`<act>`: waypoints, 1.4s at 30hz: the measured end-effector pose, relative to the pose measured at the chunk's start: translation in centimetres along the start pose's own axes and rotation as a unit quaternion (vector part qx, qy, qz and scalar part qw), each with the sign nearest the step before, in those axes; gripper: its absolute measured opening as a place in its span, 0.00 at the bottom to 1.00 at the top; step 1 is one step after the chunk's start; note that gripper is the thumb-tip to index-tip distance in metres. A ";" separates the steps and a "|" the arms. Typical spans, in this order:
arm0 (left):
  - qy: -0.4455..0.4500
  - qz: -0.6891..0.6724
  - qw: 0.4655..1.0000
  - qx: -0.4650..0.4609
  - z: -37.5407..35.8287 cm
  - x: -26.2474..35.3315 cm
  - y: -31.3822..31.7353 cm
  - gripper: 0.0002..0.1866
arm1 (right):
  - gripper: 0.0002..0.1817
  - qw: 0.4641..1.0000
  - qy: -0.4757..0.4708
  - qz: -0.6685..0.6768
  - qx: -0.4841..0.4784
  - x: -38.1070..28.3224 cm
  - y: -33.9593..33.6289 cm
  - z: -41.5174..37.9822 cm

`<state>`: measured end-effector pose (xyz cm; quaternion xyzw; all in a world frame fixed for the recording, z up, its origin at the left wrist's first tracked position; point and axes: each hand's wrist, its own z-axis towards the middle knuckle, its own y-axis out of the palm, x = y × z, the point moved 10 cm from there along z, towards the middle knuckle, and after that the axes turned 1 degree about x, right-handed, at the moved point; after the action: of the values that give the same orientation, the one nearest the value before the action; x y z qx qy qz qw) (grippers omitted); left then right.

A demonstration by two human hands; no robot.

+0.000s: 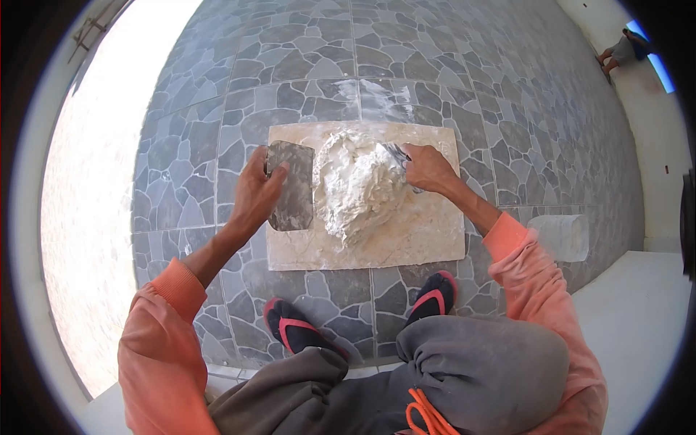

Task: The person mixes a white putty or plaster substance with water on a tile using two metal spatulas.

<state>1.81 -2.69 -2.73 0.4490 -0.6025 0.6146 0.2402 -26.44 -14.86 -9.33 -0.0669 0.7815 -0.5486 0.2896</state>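
A heap of white paste lies on a beige board on the tiled floor. My left hand grips a dark, flat plate by its left edge, thumb on top, just left of the heap. At the heap's upper right, my right hand is closed round a tool with a dark blade. The blade's tip touches the paste; the tool's handle is mostly hidden by my fingers.
Grey stone-patterned tiles surround the board, with white smears beyond it. A translucent container stands at the right. My sandalled feet are below the board. Another person is at the far upper right near a wall.
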 end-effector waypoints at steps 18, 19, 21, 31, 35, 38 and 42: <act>0.037 -0.050 0.998 0.013 -0.6 -1.0 1.1 0.16 | 0.17 0.945 -0.200 -0.239 0.097 -12.0 3.8 -11.2; 0.032 -0.041 0.999 0.011 -0.6 -1.2 1.3 0.16 | 0.18 0.934 -0.223 -0.259 0.109 -12.2 5.9 -11.7; 0.025 -0.017 1.000 0.009 -0.3 -1.7 1.3 0.16 | 0.20 0.923 -0.243 -0.272 0.119 -12.6 6.8 -12.0; 0.005 -0.024 1.000 -0.002 -0.3 -2.4 1.4 0.15 | 0.11 0.968 -0.210 -0.108 0.084 -9.6 0.0 -11.1; -0.015 -0.066 0.998 -0.005 -0.8 -1.6 0.8 0.15 | 0.16 0.994 0.010 0.043 0.100 1.8 -6.2 -2.6; -0.012 -0.111 0.994 -0.011 -1.1 -1.1 1.2 0.15 | 0.21 0.992 0.061 0.101 0.046 10.8 -4.0 5.1; -0.037 -0.098 0.993 -0.057 -1.2 -1.3 1.0 0.18 | 0.20 0.988 0.023 0.119 0.091 14.1 -1.2 12.4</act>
<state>1.28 -1.38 -4.18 0.5138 -0.5979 0.5358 0.3024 -31.82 -31.42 -16.47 0.0659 0.7367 -0.5807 0.3401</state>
